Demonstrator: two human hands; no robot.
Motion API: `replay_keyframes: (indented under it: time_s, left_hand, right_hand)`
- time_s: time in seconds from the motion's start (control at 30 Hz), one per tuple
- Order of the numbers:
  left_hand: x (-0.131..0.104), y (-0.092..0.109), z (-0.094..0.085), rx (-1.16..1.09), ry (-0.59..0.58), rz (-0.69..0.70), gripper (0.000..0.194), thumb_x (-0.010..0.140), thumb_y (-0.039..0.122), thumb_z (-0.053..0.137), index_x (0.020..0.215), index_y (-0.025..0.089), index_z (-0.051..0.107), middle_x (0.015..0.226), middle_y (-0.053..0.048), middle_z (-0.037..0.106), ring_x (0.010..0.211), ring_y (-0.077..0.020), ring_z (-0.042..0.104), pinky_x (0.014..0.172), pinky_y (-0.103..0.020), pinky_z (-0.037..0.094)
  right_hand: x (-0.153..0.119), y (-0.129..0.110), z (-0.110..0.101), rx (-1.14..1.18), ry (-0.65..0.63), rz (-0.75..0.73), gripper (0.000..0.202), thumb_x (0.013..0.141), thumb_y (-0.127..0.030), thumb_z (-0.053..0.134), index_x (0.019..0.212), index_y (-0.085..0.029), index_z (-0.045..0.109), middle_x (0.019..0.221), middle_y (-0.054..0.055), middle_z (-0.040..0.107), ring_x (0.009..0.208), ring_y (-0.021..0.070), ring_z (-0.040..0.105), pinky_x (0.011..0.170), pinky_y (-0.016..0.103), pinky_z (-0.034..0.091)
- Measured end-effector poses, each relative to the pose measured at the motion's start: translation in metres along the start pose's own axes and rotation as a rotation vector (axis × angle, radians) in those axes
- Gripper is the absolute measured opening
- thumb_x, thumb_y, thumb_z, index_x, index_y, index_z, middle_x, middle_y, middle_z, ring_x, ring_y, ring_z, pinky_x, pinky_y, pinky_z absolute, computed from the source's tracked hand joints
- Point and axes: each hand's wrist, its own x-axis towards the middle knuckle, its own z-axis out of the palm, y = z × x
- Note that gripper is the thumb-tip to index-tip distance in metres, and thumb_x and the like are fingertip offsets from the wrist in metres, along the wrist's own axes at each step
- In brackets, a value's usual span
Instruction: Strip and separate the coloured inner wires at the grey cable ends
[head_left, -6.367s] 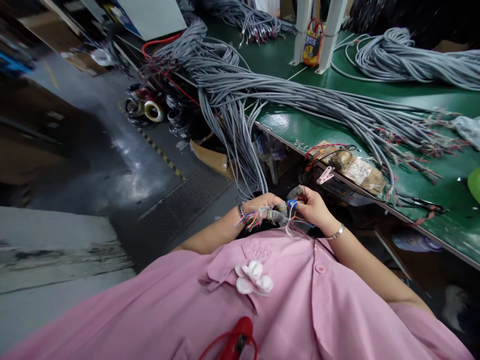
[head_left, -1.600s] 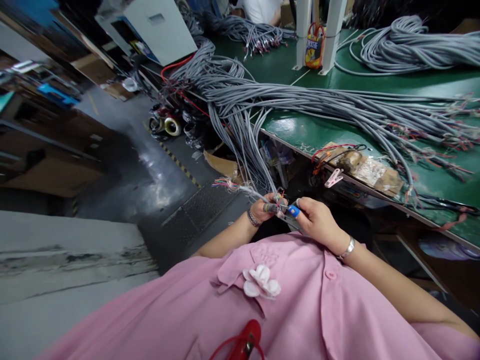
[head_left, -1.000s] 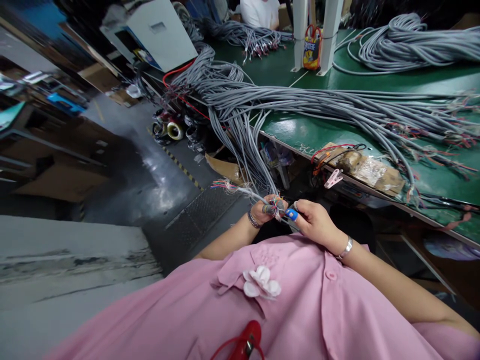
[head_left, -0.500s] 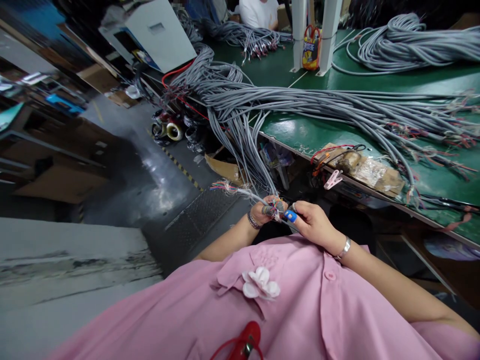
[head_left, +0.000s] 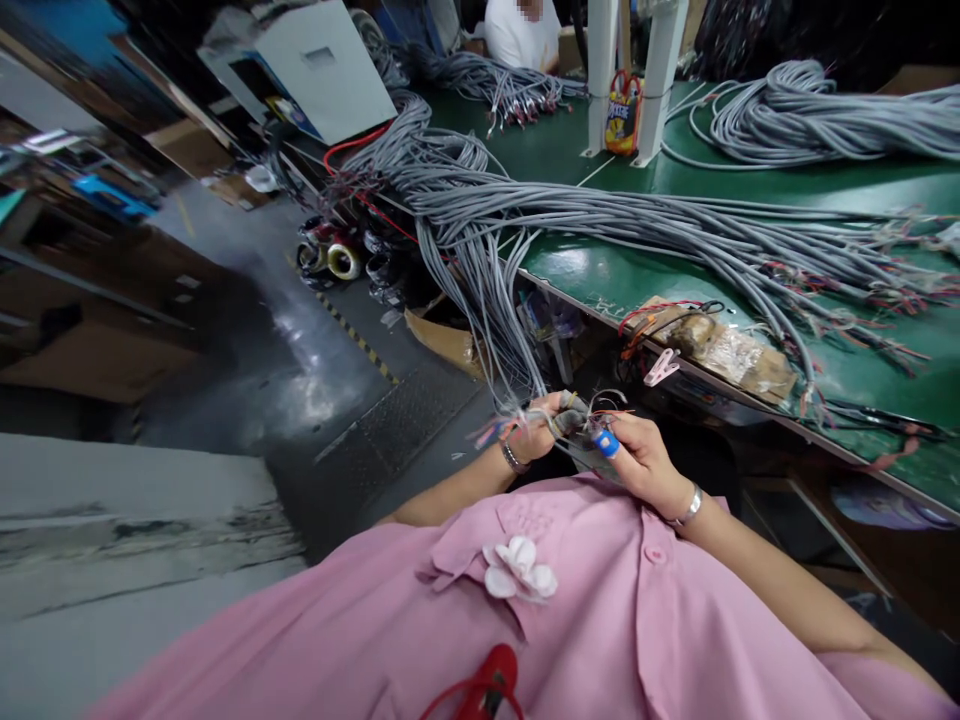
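In front of my waist, my left hand (head_left: 536, 432) is closed around a grey cable; its fingertips are wrapped in grey coverings. Loose wire ends (head_left: 489, 430) stick out to the left of this hand, blurred. My right hand (head_left: 641, 462), with blue tape (head_left: 606, 443) around the thumb, pinches at the stripped end of cable between the two hands. Thin coloured wires (head_left: 611, 410), red and pale ones among them, fan out above the right fingertips. The exact grip of the fingers is partly hidden.
A thick bundle of grey cables (head_left: 600, 210) lies across the green table (head_left: 577, 265) and hangs over its edge. A taped board (head_left: 720, 350) and a pink clip (head_left: 661, 368) are at the near edge. A co-worker in white (head_left: 521, 35) is behind.
The cable end at my left hand has swung down and back. My right hand has moved slightly right and down, and wires now spread above its fingertips. The view has shifted slightly.
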Motion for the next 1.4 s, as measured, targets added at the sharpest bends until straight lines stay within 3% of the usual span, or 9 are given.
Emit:
replay_keyframes:
  time_s: [0.07, 0.17, 0.4, 0.6, 0.8, 1.07, 1.4]
  left_hand:
    - [0.001, 0.009, 0.004, 0.161, 0.037, 0.057, 0.038, 0.083, 0.052, 0.066, 0.081, 0.014, 0.067, 0.076, -0.004, 0.065, 0.07, -0.0134, 0.056, 0.067, -0.024, 0.045]
    - [0.0, 0.012, 0.004, 0.179, 0.025, 0.068, 0.036, 0.086, 0.049, 0.064, 0.083, 0.013, 0.067, 0.078, -0.005, 0.066, 0.072, -0.0137, 0.057, 0.068, -0.024, 0.046]
    - [-0.005, -0.012, -0.005, -0.207, -0.034, -0.076, 0.036, 0.077, 0.045, 0.076, 0.09, 0.012, 0.067, 0.069, 0.0, 0.061, 0.058, -0.0075, 0.05, 0.057, -0.02, 0.04]
    - [-0.007, -0.018, -0.011, -0.414, -0.04, -0.08, 0.04, 0.067, 0.046, 0.083, 0.08, 0.011, 0.067, 0.061, -0.001, 0.061, 0.052, -0.0085, 0.052, 0.053, -0.021, 0.04]
    - [-0.007, -0.017, -0.016, -0.535, -0.063, -0.078, 0.04, 0.064, 0.044, 0.084, 0.074, 0.011, 0.065, 0.057, -0.001, 0.058, 0.048, -0.0087, 0.052, 0.049, -0.021, 0.04]
    - [-0.007, -0.023, -0.018, -0.517, -0.019, -0.101, 0.042, 0.061, 0.045, 0.085, 0.071, 0.011, 0.062, 0.059, 0.0, 0.058, 0.05, -0.0082, 0.051, 0.05, -0.021, 0.038]
    - [-0.009, -0.034, -0.023, -0.542, 0.043, -0.099, 0.043, 0.057, 0.048, 0.084, 0.074, 0.014, 0.062, 0.058, 0.001, 0.056, 0.05, -0.0098, 0.049, 0.05, -0.024, 0.036]
  right_hand:
    - [-0.005, 0.003, -0.003, -0.019, 0.054, 0.02, 0.034, 0.099, -0.032, 0.045, 0.068, -0.02, 0.045, 0.065, 0.0, 0.043, 0.061, 0.0138, 0.04, 0.06, 0.029, 0.034]
    - [-0.011, 0.008, -0.007, -0.076, 0.061, 0.068, 0.034, 0.099, -0.032, 0.045, 0.067, -0.021, 0.043, 0.065, -0.001, 0.041, 0.06, 0.0134, 0.037, 0.057, 0.029, 0.032]
    - [-0.012, 0.011, -0.006, -0.293, -0.073, 0.069, 0.031, 0.098, -0.031, 0.045, 0.068, -0.02, 0.045, 0.068, 0.0, 0.044, 0.064, 0.0144, 0.04, 0.062, 0.029, 0.033]
    - [-0.01, 0.008, -0.006, -0.499, -0.045, 0.049, 0.027, 0.094, -0.029, 0.05, 0.069, -0.021, 0.045, 0.07, 0.001, 0.046, 0.064, 0.0151, 0.04, 0.061, 0.029, 0.032]
    - [-0.008, 0.005, -0.009, -0.422, 0.034, 0.147, 0.032, 0.096, -0.031, 0.047, 0.067, -0.021, 0.043, 0.066, 0.0, 0.044, 0.061, 0.0141, 0.039, 0.058, 0.028, 0.032]
    - [0.005, -0.002, 0.003, -0.347, -0.054, 0.141, 0.033, 0.096, -0.031, 0.048, 0.066, -0.021, 0.042, 0.066, -0.001, 0.045, 0.06, 0.013, 0.04, 0.059, 0.028, 0.032]
    - [0.006, 0.002, 0.007, -0.31, -0.016, 0.155, 0.035, 0.095, -0.031, 0.049, 0.064, -0.021, 0.04, 0.064, -0.001, 0.043, 0.058, 0.0126, 0.038, 0.057, 0.028, 0.029]
